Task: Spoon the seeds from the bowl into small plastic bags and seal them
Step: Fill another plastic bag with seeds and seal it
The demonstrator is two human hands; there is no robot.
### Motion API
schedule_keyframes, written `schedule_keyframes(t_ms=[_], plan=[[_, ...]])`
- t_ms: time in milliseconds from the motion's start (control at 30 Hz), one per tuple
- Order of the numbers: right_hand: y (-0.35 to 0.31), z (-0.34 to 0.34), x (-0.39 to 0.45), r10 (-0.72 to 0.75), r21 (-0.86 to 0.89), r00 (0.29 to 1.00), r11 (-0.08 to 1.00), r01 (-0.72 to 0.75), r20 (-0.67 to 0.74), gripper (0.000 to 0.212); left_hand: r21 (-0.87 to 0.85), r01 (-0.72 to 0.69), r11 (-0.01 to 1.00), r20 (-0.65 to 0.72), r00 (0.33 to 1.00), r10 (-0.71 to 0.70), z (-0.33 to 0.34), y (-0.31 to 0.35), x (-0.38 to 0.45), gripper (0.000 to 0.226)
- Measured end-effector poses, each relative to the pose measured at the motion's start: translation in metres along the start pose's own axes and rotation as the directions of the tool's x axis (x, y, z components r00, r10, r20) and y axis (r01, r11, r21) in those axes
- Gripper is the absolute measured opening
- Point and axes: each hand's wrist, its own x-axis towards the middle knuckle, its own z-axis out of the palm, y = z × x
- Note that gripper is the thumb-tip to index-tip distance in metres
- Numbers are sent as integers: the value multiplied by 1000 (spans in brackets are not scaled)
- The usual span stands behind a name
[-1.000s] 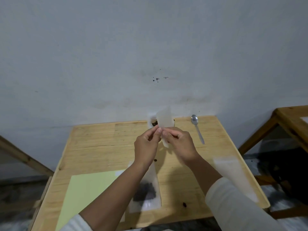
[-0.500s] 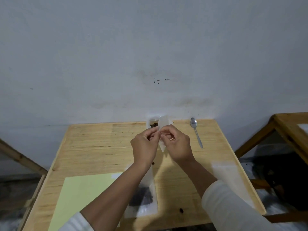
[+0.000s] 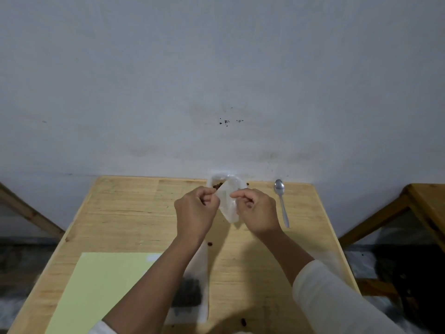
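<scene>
A small clear plastic bag (image 3: 229, 201) hangs between my two hands above the wooden table (image 3: 134, 213). My left hand (image 3: 196, 212) pinches its left top edge and my right hand (image 3: 256, 209) pinches the right edge, so the mouth is pulled apart. Behind the bag, at the table's far edge, the bowl (image 3: 214, 180) with dark seeds is partly hidden. A metal spoon (image 3: 281, 202) lies on the table to the right of my right hand. A filled bag of dark seeds (image 3: 190, 290) lies flat near the front, partly under my left forearm.
A pale green sheet (image 3: 101, 288) covers the front left of the table. A few loose seeds (image 3: 210, 243) lie on the wood. A grey wall stands right behind the table. Another wooden table (image 3: 423, 203) is to the right.
My hands have moved apart, spreading the bag's top edges that were pinched together before. The bag sits lower between the hands. The camera has tilted slightly.
</scene>
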Motion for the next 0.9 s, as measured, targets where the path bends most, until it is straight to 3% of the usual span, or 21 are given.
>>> schedule_keyframes(t_ms=[67, 167, 267, 333, 467, 600, 667, 800, 900], plan=[[-4, -4, 2, 27, 63, 995, 997, -33, 95, 23, -72, -96, 993, 123, 987, 105, 1, -1, -3, 24], [-7, -11, 2, 36, 84, 983, 995, -52, 182, 23, -183, -204, 962, 366, 894, 259, -1, -8, -2, 71], [-8, -14, 2, 60, 81, 975, 994, -79, 213, 23, -114, -284, 952, 556, 776, 298, -4, -17, 2, 110], [-12, -11, 1, 63, 92, 966, 992, -88, 252, 23, -74, -365, 928, 591, 733, 336, -3, -21, 2, 122], [-15, -2, -3, 40, 46, 967, 998, -53, 250, 22, -41, -402, 915, 531, 767, 360, -2, -33, 1, 122], [-12, 13, -8, -71, -161, 994, 983, 84, 81, 24, -42, -381, 923, 456, 815, 357, -8, -43, -1, 104], [-12, 23, -13, -94, -180, 995, 979, 98, 31, 24, -48, -372, 927, 456, 818, 351, -11, -48, -2, 102], [-12, 33, -22, -44, 50, 999, 998, 45, -15, 22, -63, -351, 934, 448, 827, 340, -18, -58, 0, 106], [-1, 27, -19, 190, 288, 982, 939, -187, 16, 23, -37, -287, 957, 420, 865, 275, -18, -66, 3, 110]])
